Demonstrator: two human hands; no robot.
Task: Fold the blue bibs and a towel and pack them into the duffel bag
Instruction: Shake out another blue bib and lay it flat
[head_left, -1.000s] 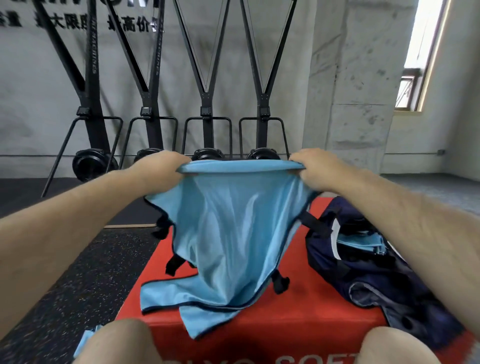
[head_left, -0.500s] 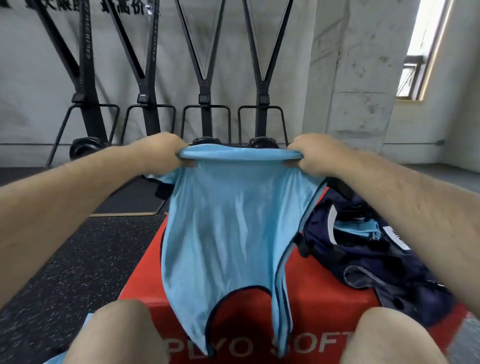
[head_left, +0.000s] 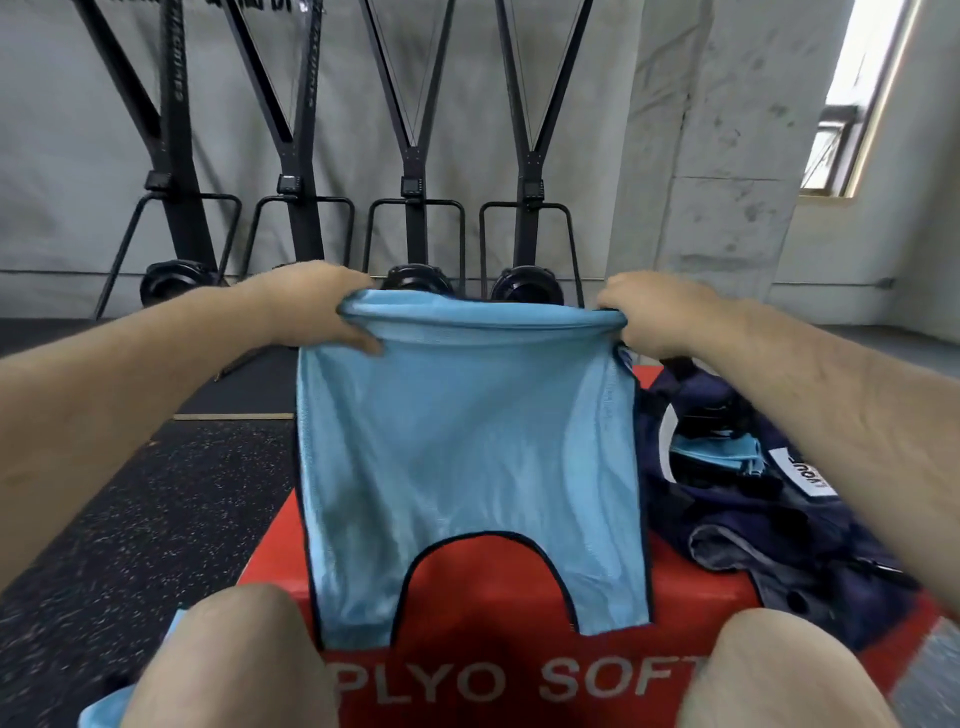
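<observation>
Holding a bib taut above the red box, our left hand and right hand pinch its top corners so it hangs flat for folding; the bag waits open at right.

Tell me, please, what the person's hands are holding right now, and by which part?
Both hands grip one light-blue mesh bib by its top hem: left hand at one corner, right hand at the other.

Red plyo box on speckled black floor; four black machines along grey wall.
</observation>
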